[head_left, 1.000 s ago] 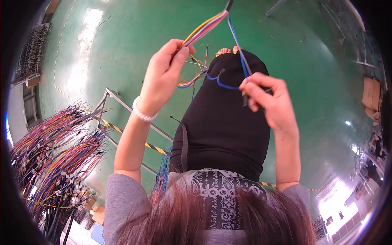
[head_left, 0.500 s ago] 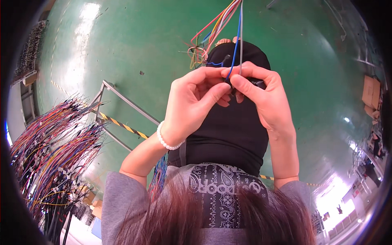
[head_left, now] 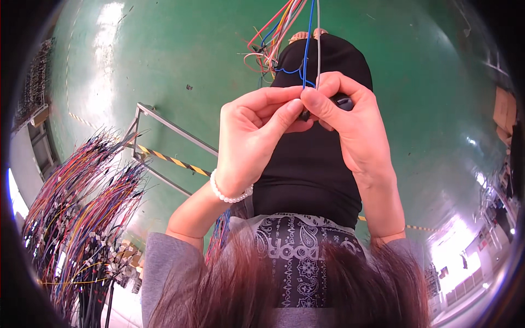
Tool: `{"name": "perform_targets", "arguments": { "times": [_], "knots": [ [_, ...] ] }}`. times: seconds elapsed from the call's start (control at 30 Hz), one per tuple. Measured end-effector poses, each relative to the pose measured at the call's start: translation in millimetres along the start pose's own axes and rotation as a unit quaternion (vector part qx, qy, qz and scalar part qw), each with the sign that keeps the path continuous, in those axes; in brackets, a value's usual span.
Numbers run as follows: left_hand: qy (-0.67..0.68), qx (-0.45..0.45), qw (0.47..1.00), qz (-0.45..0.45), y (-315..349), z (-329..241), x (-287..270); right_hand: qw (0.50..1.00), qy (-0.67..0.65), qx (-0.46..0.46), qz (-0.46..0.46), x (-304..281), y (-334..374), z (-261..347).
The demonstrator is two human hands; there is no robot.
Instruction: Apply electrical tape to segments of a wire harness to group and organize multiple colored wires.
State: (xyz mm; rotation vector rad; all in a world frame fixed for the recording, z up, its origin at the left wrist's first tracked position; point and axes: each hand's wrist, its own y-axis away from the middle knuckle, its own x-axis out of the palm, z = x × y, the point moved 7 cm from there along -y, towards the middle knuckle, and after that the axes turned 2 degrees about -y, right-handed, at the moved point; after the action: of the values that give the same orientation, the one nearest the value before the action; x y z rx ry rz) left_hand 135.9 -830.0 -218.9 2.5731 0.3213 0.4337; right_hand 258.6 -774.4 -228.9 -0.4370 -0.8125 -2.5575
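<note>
My left hand (head_left: 249, 134), with a white bead bracelet (head_left: 228, 197), has its thumb and index finger pinched on a small black connector (head_left: 304, 115), mostly hidden by the fingertips. A blue wire (head_left: 308, 44) runs down to these fingertips. My right hand (head_left: 358, 123) meets it tip to tip, thumb and index finger closed where a grey wire (head_left: 319, 46) comes down. Behind the right thumb, a glossy black rounded piece (head_left: 343, 102) shows in the curl of that hand. Where the wire ends sit is hidden by the fingers.
A bundle of coloured wires (head_left: 281, 33) hangs beyond my hands, over my black-clad lap (head_left: 306, 180). At left stand large bunches of wires (head_left: 82, 218) beside a metal frame (head_left: 178, 131) and yellow-black tape (head_left: 172, 159). Cardboard boxes (head_left: 504, 112) sit at far right on the green floor.
Both hands have shifted slightly; the fingertips are a little higher and closer together. More of the black connector and the glossy black piece shows. The wire bundle has swung slightly left and up.
</note>
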Motion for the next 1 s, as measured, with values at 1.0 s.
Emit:
{"name": "perform_targets", "arguments": {
  "times": [1.0],
  "knots": [
    [0.026,-0.020,0.998,-0.054,18,-2,-5,0.996,-0.025,0.085,0.017,1,-5,-20]
  ]
}}
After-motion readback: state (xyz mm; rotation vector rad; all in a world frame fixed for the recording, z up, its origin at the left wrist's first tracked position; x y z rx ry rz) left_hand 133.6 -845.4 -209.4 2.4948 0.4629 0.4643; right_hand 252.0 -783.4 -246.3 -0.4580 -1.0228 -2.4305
